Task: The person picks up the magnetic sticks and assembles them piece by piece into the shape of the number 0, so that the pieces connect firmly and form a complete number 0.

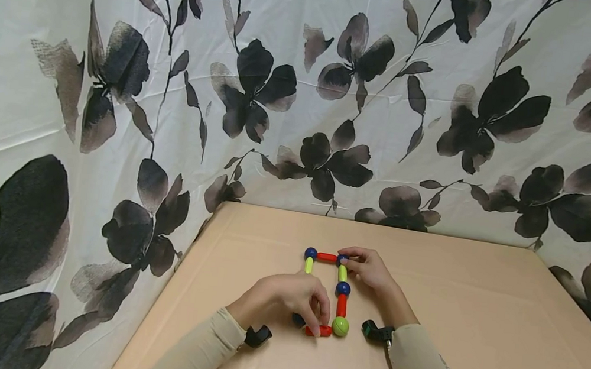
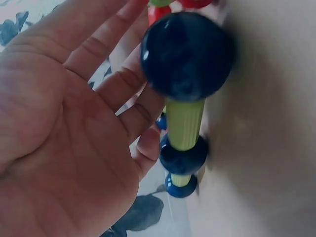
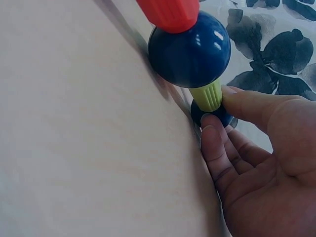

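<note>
Rectangular frame of red and yellow-green plastic rods with blue balls point(image 1: 342, 288) lay on the tan tabletop point(image 1: 475, 320), right hand point(image 1: 367, 270) pinching its far corner ball, left hand point(image 1: 284, 299) pinching its near red rod point(image 1: 317, 331).

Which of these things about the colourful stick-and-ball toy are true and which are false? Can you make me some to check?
1. The right hand pinches a dark blue ball at a far corner of the toy frame. True.
2. The near right corner ball is red. False: it is green.
3. The toy lies on a tan table. True.
4. The left hand rests far away from the toy. False: its fingers touch the red stick on the near side.
5. The cloth behind the table has dark flowers on it. True.
</note>
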Demonstrator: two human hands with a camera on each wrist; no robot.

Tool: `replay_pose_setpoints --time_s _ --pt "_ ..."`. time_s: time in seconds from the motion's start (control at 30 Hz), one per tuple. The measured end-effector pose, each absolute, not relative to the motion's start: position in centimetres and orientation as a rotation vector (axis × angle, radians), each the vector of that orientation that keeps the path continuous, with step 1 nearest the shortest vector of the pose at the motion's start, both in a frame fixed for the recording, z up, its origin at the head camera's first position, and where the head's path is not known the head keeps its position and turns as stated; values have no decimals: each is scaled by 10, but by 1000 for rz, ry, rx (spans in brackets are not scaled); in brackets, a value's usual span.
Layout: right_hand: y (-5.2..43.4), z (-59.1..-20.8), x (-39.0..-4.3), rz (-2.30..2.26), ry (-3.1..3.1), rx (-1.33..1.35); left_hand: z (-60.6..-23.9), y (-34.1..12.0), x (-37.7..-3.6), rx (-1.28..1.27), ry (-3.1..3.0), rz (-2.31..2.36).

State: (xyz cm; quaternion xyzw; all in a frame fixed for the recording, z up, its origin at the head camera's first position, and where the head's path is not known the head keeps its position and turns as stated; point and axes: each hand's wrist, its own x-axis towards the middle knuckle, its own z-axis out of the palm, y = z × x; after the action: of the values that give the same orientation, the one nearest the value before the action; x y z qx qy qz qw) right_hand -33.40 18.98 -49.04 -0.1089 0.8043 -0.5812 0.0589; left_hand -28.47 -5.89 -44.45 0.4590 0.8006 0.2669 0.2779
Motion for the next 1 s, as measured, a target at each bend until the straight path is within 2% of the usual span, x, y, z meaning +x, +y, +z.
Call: replay_pose_setpoints --time_s 0.27,0.67,1.0 --pt "187 -480 -327 -1760 2434 -335 -447 -50 -276 1284 2221 609" --pt "195 -509 -348 -1763 2449 -327 -451 -48 -278 1259 2192 660" --pt "192 -499 -341 -1764 2435 -330 -448 -51 -280 1256 2204 708"
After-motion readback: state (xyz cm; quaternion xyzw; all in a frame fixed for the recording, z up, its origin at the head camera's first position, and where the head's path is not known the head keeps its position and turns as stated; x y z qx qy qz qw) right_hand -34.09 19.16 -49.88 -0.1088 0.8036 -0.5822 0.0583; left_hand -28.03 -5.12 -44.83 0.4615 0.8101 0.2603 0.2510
